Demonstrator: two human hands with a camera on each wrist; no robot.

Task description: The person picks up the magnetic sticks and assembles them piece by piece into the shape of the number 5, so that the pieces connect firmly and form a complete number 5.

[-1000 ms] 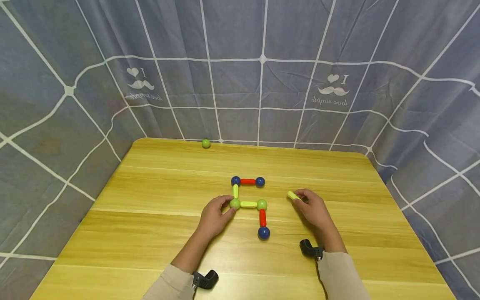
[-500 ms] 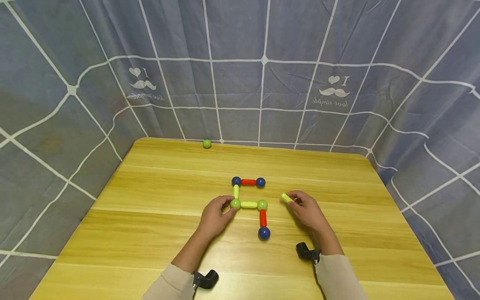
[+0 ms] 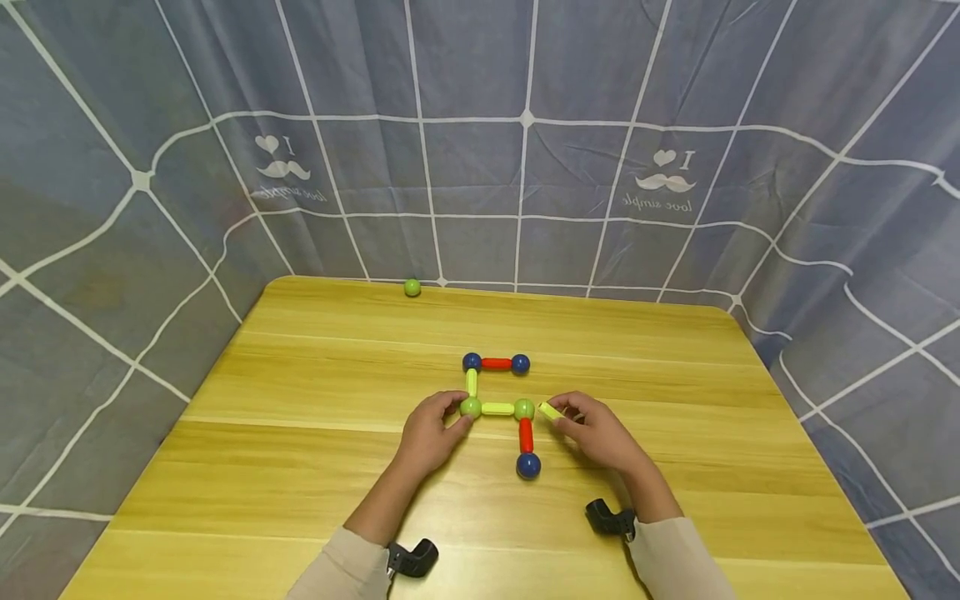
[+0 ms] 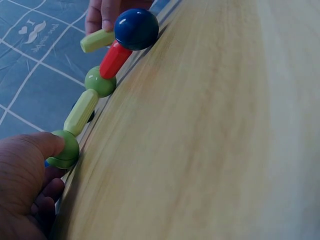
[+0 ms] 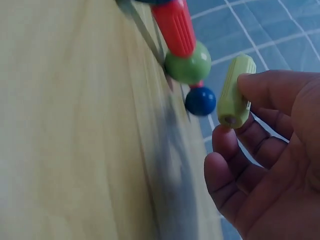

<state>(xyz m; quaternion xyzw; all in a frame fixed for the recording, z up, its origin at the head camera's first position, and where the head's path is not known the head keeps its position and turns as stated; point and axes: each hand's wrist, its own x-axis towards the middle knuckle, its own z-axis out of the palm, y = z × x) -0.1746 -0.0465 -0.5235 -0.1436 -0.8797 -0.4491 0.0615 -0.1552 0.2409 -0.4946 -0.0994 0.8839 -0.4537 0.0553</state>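
Note:
A chain of balls and short rods lies on the table. My left hand (image 3: pixel 431 433) pinches the green ball (image 3: pixel 470 407) at its left corner between thumb and fingers. From there a yellow-green rod (image 3: pixel 498 409) runs right to a second green ball (image 3: pixel 524 409), and a red rod (image 3: pixel 526 436) leads on to a blue ball (image 3: pixel 528 466). Another yellow-green rod (image 3: pixel 472 382) goes up to a blue ball (image 3: pixel 472 362). My right hand (image 3: pixel 596 429) pinches a loose yellow-green rod (image 5: pixel 237 92), held tilted close to the second green ball's right side.
Along the far side, a red rod (image 3: pixel 496 364) ends in a blue ball (image 3: pixel 521 363). One loose green ball (image 3: pixel 412 287) sits at the back edge of the wooden table (image 3: pixel 300 367). A grey-blue curtain (image 3: pixel 480 167) hangs around the table's back and sides.
My right hand has moved left with the yellow-green rod, from well right of the chain to beside the second green ball. My left hand stays on its ball.

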